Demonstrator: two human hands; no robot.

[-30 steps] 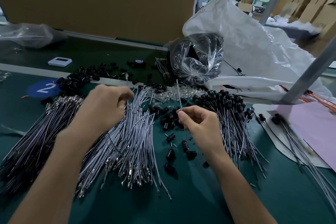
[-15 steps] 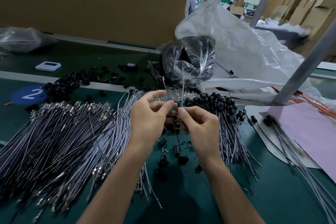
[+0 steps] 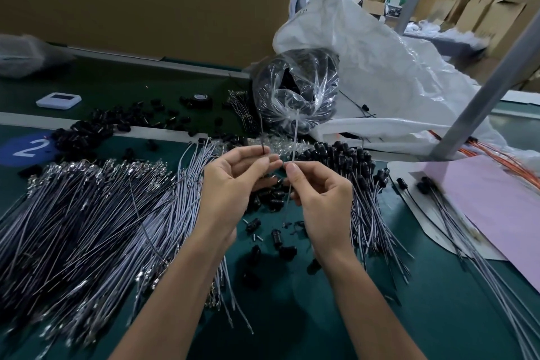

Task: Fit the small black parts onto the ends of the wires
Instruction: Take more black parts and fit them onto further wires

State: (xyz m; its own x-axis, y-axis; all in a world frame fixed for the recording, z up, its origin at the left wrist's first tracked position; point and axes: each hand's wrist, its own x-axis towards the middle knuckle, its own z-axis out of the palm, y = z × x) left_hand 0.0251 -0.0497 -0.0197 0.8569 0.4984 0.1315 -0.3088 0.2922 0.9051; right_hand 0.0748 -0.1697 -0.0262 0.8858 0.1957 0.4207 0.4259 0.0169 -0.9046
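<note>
Head camera looks down on a green table (image 3: 321, 316), with both hands raised close together over its middle. The left hand (image 3: 230, 187) pinches a thin dark wire (image 3: 262, 134) in the tips of its fingers (image 3: 254, 162). The wire's top stands up past them, too fine and blurred for me to tell whether a black part sits on it. The right hand (image 3: 324, 202) pinches a pale wire (image 3: 295, 137) between thumb and forefinger. That wire rises upright in front of a clear bag (image 3: 295, 88) of dark pieces, and its lower end hangs down beside the palm toward the table. The two hands are just beside each other; touching or not, I cannot say. Loose black parts (image 3: 276, 238) lie on the table between the wrists, some hidden under the hands. A big heap of grey wires (image 3: 87, 213) covers the table's left side, blurred and cut off by the frame. A bundle of fitted wires (image 3: 350, 161), black parts at their ends, fans out behind the right hand. More black pieces (image 3: 102, 126) are scattered toward the far edge, near a blue disc (image 3: 26, 147) marked 2. A white sack (image 3: 380, 67) slumps at the far right, and a pink sheet (image 3: 502, 213) runs off the right edge.
</note>
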